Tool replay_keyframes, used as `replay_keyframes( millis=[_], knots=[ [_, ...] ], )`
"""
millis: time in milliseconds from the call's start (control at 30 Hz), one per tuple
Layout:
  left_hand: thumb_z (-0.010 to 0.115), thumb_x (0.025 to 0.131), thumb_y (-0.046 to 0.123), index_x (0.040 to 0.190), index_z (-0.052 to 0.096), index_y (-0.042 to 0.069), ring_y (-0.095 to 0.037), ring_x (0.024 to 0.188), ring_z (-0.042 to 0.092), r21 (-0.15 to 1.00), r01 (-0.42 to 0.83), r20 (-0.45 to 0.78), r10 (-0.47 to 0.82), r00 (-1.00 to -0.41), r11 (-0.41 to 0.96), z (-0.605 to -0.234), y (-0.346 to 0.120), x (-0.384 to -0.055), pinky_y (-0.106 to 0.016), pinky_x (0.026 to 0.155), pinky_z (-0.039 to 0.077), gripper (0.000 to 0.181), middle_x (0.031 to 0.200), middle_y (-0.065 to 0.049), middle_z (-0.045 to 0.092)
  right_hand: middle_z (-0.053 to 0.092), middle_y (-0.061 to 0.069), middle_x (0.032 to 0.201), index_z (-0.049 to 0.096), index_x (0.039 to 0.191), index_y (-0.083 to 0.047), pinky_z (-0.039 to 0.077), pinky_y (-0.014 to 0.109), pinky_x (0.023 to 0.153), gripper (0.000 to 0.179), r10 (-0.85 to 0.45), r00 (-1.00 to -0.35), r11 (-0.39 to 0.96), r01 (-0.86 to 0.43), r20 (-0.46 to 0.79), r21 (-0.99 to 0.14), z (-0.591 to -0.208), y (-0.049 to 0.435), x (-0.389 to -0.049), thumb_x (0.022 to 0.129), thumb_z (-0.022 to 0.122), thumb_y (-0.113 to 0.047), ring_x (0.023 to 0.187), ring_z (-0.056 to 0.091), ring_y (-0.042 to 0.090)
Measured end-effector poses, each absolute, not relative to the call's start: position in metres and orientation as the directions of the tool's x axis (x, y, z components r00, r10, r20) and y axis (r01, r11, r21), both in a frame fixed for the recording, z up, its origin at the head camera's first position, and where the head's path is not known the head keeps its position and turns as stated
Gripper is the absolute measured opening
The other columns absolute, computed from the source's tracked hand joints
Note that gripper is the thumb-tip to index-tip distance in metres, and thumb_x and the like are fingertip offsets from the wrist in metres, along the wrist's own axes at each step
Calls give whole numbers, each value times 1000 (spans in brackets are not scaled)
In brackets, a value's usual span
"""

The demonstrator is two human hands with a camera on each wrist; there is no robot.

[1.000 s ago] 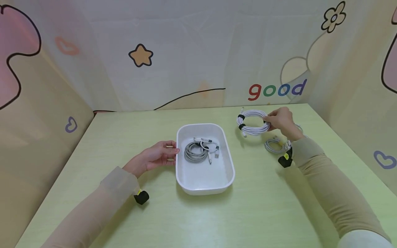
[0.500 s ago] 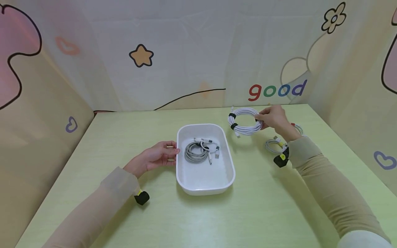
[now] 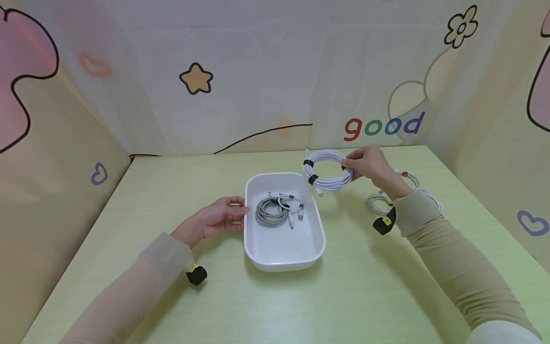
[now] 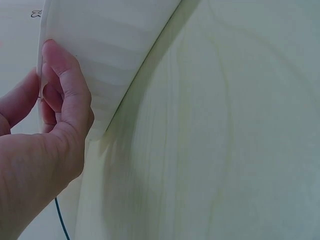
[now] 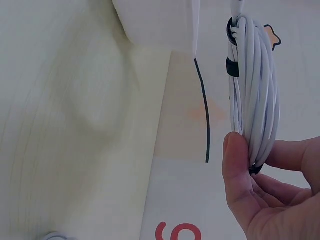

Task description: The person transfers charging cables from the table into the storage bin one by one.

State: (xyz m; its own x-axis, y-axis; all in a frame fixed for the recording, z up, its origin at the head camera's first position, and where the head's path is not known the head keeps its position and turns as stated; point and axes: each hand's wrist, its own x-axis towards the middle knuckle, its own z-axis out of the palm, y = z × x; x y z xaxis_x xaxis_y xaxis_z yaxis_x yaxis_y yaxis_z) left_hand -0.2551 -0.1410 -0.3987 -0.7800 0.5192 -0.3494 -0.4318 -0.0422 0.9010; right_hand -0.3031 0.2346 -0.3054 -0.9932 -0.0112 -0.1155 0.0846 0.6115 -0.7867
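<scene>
My right hand [image 3: 370, 165] pinches a coiled white cable [image 3: 327, 183], bound with black straps, between thumb and fingers. In the right wrist view the cable coil [image 5: 257, 90] hangs above the table, close to the container's side. The coil overlaps the back right rim of a white plastic container [image 3: 283, 251] in the head view. Inside the container lie a grey coiled cable [image 3: 271, 217] and a short white cable [image 3: 296, 206] with several plugs. My left hand [image 3: 219, 217] pinches the container's left rim; its thumb and fingers sit on either side of that rim in the left wrist view [image 4: 55, 95].
Partly behind the right wrist, a grey cable [image 3: 375, 204] with a yellow tie lies on the table [image 3: 275, 306]. Beside it is another pale cable [image 3: 431, 197] with a red tie. A printed curtain [image 3: 266, 71] encloses the table's back and sides.
My right hand has carried the white cable coil leftward, from the right of the container to over its back right rim. The left hand and the container stay in place.
</scene>
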Motion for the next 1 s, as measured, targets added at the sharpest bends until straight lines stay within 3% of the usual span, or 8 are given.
replay_keyframes(
  millis=[1000],
  knots=[
    [53, 97, 4, 106, 46, 7, -13, 75, 60, 896, -440, -346, 527, -776, -59, -397, -140, -253, -26, 70, 58, 12, 90, -2, 60, 68, 17, 95, 65, 114, 2, 56, 23, 60, 28, -207, -970, 648, -38, -127, -760, -308, 187, -276, 91, 66, -14, 61, 60, 14]
  ],
)
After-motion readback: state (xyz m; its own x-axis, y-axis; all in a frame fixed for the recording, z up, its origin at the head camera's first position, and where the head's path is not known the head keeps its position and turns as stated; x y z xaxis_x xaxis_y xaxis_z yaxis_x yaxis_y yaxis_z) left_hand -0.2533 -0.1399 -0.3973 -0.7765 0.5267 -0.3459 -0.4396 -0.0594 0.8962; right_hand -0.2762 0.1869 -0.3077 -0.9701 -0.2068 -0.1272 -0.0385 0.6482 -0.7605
